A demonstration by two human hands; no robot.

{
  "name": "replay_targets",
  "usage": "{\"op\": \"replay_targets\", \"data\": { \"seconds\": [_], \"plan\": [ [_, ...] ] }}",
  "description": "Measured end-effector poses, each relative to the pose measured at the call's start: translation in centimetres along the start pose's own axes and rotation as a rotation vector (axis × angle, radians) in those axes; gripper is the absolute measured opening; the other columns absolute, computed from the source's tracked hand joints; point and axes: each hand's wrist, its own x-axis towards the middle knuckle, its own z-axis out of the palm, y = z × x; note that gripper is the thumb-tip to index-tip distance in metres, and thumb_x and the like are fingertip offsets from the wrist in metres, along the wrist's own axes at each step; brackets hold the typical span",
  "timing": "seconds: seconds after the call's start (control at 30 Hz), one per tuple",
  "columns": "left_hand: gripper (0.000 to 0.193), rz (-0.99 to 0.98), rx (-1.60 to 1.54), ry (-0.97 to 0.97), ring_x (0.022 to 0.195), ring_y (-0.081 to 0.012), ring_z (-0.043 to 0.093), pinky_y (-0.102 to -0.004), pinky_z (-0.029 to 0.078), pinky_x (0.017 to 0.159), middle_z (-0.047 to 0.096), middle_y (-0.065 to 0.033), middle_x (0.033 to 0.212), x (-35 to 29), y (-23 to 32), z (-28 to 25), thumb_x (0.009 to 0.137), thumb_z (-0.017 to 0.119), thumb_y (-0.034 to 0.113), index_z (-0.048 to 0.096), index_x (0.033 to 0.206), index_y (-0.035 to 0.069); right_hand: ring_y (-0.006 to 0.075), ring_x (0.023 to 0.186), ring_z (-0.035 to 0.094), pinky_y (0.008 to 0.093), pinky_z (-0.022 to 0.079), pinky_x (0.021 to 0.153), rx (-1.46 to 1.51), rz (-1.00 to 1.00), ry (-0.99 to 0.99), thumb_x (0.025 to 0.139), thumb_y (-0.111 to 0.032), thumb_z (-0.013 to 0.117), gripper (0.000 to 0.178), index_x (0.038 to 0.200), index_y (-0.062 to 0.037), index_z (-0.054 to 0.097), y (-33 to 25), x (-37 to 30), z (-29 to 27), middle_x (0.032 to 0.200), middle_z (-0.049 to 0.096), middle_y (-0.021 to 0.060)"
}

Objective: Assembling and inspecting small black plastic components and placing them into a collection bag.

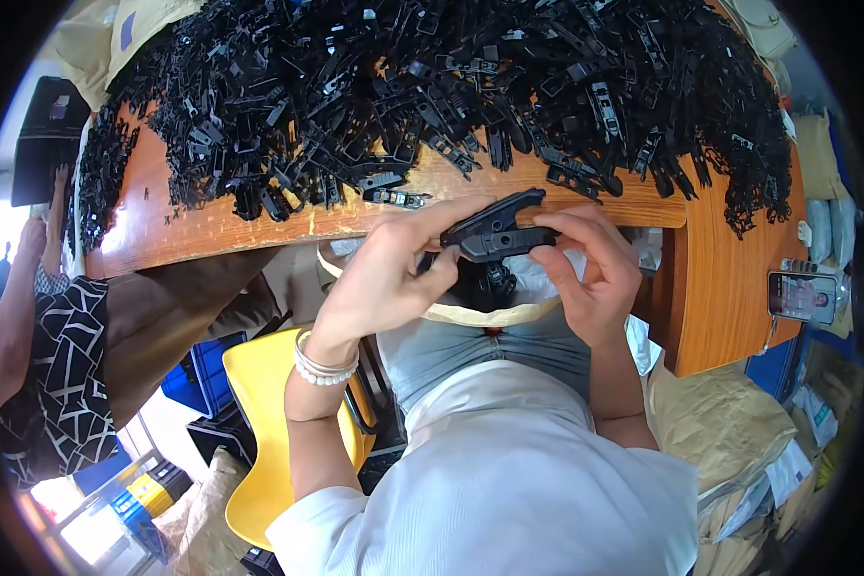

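In the head view, a black moulded plastic clip part [490, 242] is being held above a pale-rimmed container [446, 314], before the wooden table [130, 226]. One end is being gripped by the left hand [384, 269], fingers closed; the other is being pinched by the right thumb and forefinger, the right hand [600, 274] being otherwise loosely curled. Two-handed manipulation is apparently being performed; a steady left grip and fine right-hand control are being judged necessary next.
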Motion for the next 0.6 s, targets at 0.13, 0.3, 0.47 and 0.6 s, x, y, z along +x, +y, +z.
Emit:
{"op": "replay_targets", "data": {
  "seconds": [0.13, 0.3, 0.47, 0.6],
  "plan": [
    [0.044, 0.08, 0.196, 0.112, 0.078, -0.0136, 0.062, -0.0236, 0.047, 0.07, 0.063, -0.0141, 0.087, -0.6, 1.1, 1.4, 0.067, 0.057, -0.006, 0.053, 0.111, -0.002, 0.0156, 0.076, 0.055, 0.0222, 0.046, 0.061, 0.009, 0.041, 0.033, 0.069, 0.006, 0.064, 0.027, 0.096, 0.006, 0.058, 0.1, -0.6, 0.4, 0.088, 0.056, 0.0125],
    [0.04, 0.134, 0.208, 0.22, 0.077, -0.0169, 0.063, -0.0241, 0.048, 0.067, 0.063, -0.0145, 0.088, -0.9, -0.1, 2.2, 0.067, 0.068, 0.002, 0.057, 0.104, -0.003, 0.0167, 0.085, 0.054, 0.0244, 0.045, 0.07, -0.175, -0.145, 0.049, 0.077, -0.004, 0.06, 0.028, 0.103, 0.0044, 0.056, 0.4, 0.7, 0.4, 0.102, 0.053, 0.0127],
    [0.037, 0.208, 0.171, 0.202, 0.068, -0.0245, 0.061, -0.0279, 0.049, 0.061, 0.061, -0.018, 0.087, -0.9, -1.1, 2.0, 0.07, 0.065, 0.002, 0.054, 0.105, -0.004, 0.0167, 0.088, 0.052, 0.0241, 0.042, 0.073, -0.027, 0.048, -0.087, 0.079, -0.008, 0.058, 0.028, 0.104, 0.0038, 0.055, 0.7, -0.2, 0.7, 0.101, 0.052, 0.0117],
    [0.035, 0.194, 0.174, 0.186, 0.067, -0.0226, 0.061, -0.0272, 0.049, 0.061, 0.062, -0.0162, 0.085, -1.0, -1.5, 2.1, 0.07, 0.066, 0.004, 0.055, 0.103, -0.003, 0.0166, 0.085, 0.052, 0.0231, 0.042, 0.072, -0.061, 0.042, -0.11, 0.077, -0.005, 0.059, 0.025, 0.1, 0.0043, 0.057, 0.8, -0.1, 0.4, 0.095, 0.053, 0.011]
  ]
}}
